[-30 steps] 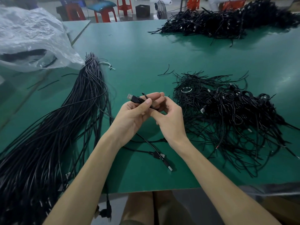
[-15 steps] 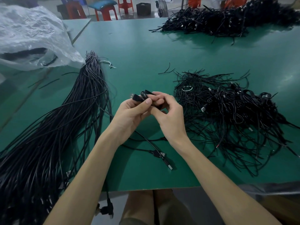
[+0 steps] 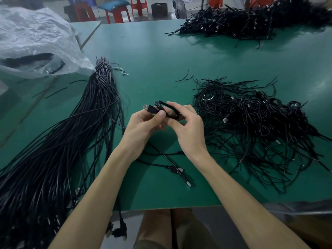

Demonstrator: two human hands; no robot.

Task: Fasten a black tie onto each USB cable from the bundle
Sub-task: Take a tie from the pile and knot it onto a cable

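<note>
I hold the USB cable (image 3: 168, 110) above the middle of the green table (image 3: 152, 56), between both hands. It is thin, black and glossy, wound into a small oval coil of a few turns. Its USB-A plug (image 3: 148, 108) sticks out toward 10 o'clock, with a black moulded body and a bright metal tip. My left hand (image 3: 143, 127) pinches the cable just behind the plug, thumb on top. My right hand (image 3: 188, 131) has its fingers curled round the far side of the coil. I cannot tell a tie apart from the cable turns there.

The cable's loose tail drops from my hands to the table at 6 o'clock, where a second plug (image 3: 186, 180) lies flat. The long bundle of black cables (image 3: 71, 137) stretches along 9 o'clock. A tangled pile of black ties and cables (image 3: 260, 126) sits at 3 o'clock. A larger black heap (image 3: 251, 22) lies at 1 o'clock, and a clear plastic bag (image 3: 36, 42) at 10 o'clock.
</note>
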